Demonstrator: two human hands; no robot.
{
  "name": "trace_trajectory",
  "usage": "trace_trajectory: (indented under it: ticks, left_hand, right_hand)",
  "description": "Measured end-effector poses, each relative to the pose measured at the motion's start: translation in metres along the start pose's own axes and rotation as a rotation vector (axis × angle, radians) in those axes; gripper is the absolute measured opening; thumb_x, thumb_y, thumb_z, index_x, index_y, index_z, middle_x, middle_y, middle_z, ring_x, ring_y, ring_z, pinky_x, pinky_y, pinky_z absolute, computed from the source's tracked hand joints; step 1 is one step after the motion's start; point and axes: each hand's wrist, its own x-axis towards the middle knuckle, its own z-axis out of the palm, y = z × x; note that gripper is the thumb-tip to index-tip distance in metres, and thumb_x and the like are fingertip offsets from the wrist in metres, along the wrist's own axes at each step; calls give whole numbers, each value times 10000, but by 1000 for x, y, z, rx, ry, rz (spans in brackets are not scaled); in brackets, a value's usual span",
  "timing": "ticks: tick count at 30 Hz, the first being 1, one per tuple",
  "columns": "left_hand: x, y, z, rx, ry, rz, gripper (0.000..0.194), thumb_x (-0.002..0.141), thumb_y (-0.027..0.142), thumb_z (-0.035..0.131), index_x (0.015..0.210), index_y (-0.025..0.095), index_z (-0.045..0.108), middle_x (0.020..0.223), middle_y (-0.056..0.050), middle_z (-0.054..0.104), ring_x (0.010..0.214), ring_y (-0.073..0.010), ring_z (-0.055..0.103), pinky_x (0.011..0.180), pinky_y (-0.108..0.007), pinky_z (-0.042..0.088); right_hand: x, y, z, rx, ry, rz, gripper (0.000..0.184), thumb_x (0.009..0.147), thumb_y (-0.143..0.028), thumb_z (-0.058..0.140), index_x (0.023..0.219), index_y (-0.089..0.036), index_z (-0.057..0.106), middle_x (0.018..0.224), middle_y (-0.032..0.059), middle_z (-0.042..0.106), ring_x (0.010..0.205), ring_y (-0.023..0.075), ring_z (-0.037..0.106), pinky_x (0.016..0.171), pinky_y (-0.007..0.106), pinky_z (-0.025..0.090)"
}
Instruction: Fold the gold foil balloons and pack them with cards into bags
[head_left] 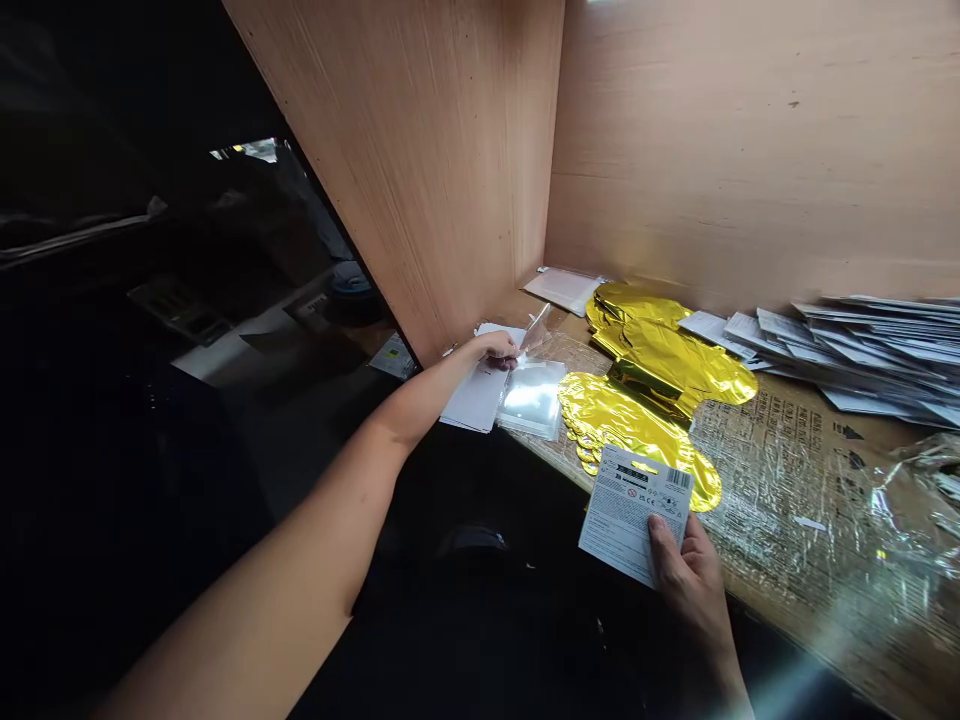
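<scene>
My left hand [501,350] reaches far forward, its fingers closed on a clear plastic bag [535,332] whose edge stands up from the table. Beneath and beside that hand lie a stack of clear plastic bags [531,400] and some white cards [474,398]. Near the table's front edge, my right hand [690,565] grips a printed white card [634,515] between thumb and fingers. Small text, a barcode and a hang slot show on its face. Just behind the card lie shiny gold foil balloons [637,425], flat and partly folded over each other.
A heap of white cards [862,350] spreads along the back right. Crumpled clear plastic [922,500] lies at the right. A wooden panel [420,150] rises at the left, with another board [750,130] behind. A pale flat packet [566,290] sits in the corner.
</scene>
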Motion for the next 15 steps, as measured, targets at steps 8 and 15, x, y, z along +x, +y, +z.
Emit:
trace_trajectory:
  ticks: [8,15]
  left_hand:
    - [13,6,8,27,-190,-136,413,596,85,985,843,137,658,671,7,680,582,-89,622,570,-205,380]
    - [-90,-73,114,-283,-409,-176,518,657,394,1005,985,119,713,897,-97,792,792,-177,776,704,-255,547]
  right_hand:
    - [-10,-11,-5,68,-97,56,613,834,-479,876,1373,-242,705,1173,158,817,1060,401,790,906,535,661]
    - [-29,-28,11,106,-445,219,544,880,-454,849,1358,-231,716,1200,161,806,1089,383,777,912,513,638]
